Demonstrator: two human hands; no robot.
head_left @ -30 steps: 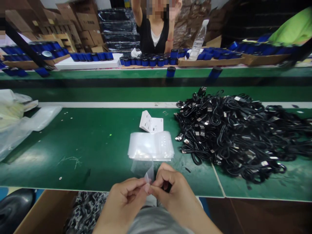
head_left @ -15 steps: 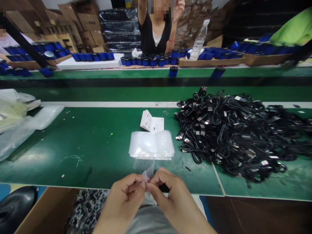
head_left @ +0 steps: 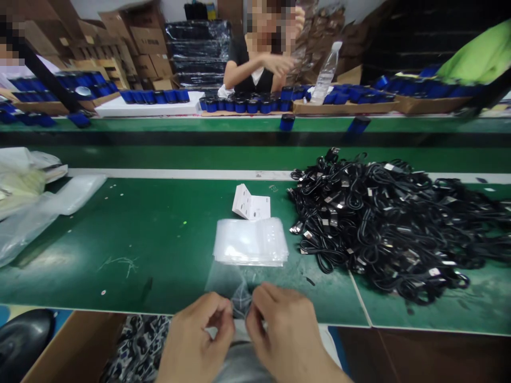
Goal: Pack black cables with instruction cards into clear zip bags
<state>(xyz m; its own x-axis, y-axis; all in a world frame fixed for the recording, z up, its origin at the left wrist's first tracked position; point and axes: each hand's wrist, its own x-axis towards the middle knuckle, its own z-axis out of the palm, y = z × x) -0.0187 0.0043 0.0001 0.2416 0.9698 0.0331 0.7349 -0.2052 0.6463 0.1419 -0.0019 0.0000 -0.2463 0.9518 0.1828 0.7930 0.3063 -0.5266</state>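
Between my hands is a clear plastic bag [head_left: 240, 299], its far end spreading over the green table. My left hand [head_left: 203, 332] pinches the bag's left edge between thumb and fingers. On the other edge, my right hand [head_left: 281, 330] is closed in a pinch too. Just beyond them lies a stack of clear plastic bags [head_left: 250, 242]. A small pile of folded white printed leaflets [head_left: 252, 205] sits behind the stack. To the right spreads a large heap of black USB cables [head_left: 379, 223], bundled in coils.
Crumpled plastic bags [head_left: 35, 202] lie at the left. Below the table edge stands a carton [head_left: 83, 346] of small bagged items. Across the line, a co-worker [head_left: 255, 69] is behind rows of blue cylinders [head_left: 251, 105] and a plastic bottle [head_left: 326, 74].
My hands have moved slightly apart, and the bag between them has spread wider. The co-worker's arm has come down across the body.
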